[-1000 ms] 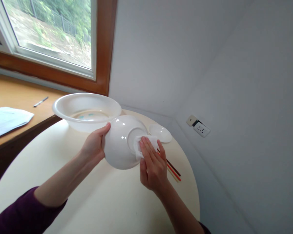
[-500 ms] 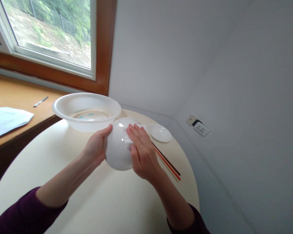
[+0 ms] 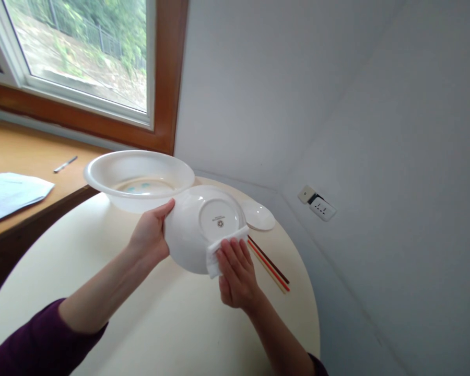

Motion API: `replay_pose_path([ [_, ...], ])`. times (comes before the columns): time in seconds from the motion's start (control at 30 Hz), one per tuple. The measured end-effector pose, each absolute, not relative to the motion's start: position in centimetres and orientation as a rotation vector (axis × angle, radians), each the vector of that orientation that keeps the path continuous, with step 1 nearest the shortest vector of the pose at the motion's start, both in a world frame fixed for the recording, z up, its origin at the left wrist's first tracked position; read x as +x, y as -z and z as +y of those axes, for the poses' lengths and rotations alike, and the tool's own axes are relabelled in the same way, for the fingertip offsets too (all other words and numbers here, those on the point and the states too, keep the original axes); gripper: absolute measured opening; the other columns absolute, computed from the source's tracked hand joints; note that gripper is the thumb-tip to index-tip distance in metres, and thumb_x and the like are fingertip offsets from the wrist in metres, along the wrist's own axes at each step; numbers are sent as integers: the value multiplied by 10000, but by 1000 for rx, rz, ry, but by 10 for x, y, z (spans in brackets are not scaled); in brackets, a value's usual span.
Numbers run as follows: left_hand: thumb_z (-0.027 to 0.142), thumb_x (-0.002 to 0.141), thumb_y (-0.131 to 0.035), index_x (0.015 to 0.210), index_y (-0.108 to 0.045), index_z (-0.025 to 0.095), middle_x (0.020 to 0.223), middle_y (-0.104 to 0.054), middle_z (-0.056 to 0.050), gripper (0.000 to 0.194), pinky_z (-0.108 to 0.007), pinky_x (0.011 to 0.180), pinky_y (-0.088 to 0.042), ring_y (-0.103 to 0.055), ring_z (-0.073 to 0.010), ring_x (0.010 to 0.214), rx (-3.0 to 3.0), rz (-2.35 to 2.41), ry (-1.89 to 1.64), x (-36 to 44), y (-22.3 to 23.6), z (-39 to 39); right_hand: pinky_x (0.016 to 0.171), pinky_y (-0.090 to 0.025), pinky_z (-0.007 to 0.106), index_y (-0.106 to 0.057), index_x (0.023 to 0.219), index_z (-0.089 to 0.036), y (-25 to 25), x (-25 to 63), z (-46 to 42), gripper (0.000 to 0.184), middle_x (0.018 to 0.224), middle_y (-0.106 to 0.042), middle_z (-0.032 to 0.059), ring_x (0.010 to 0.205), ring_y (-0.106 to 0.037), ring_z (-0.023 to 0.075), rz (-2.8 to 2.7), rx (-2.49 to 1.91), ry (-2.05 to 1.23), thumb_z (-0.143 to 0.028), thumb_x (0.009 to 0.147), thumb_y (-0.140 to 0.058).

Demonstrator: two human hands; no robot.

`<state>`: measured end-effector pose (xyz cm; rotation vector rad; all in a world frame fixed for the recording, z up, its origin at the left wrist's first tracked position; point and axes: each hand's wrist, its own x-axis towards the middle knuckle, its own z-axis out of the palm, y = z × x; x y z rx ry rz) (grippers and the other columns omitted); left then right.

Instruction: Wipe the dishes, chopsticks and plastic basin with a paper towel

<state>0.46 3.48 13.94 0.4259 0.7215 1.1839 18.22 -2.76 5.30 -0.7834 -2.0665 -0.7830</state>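
A white bowl (image 3: pixel 186 230) is held tilted above the table, its underside with a foot ring and a small printed mark facing me. My left hand (image 3: pixel 151 230) grips its left rim, thumb on the outer side and the other fingers hidden behind. At the lower right of the bowl, my right hand (image 3: pixel 237 274) presses a folded white cloth or tissue (image 3: pixel 214 260) against the outer surface, near the rim. Part of a small white dish (image 3: pixel 260 215) shows behind the bowl on the right.
A large translucent white basin (image 3: pixel 141 196) stands behind the bowl on the round cream table (image 3: pixel 172 324). Several chopsticks (image 3: pixel 272 266) in different colours lie at the right. On the wooden desk (image 3: pixel 27 146) are papers (image 3: pixel 15 190) and a pen (image 3: pixel 65 164). A wall socket (image 3: pixel 322 208) is at right.
My right hand and the white cloth have moved from the bowl's upper right down to its lower right edge. The bowl's foot ring and printed mark are now uncovered.
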Motion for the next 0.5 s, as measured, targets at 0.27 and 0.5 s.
replay_pose_path([
  [0.27, 140, 850, -441, 1071, -621, 141, 694, -713, -47, 286, -277, 682, -560, -687, -201, 716, 463, 698, -1242, 3, -143, 32, 1061, -333, 426, -321, 1398, -173, -51, 196, -6, 481, 1413, -390, 106, 1313, -341, 210, -1657, -1033, 204, -194, 917, -312],
  [0.5, 120, 839, -441, 921, -637, 125, 674, -692, -30, 213, -288, 701, -558, -670, -196, 753, 454, 739, -1361, 0, -157, 42, 886, -487, 375, -678, 884, -164, -45, 216, -1, 291, 959, -711, 68, 981, -637, 240, -663, -1036, -902, -381, 738, -548],
])
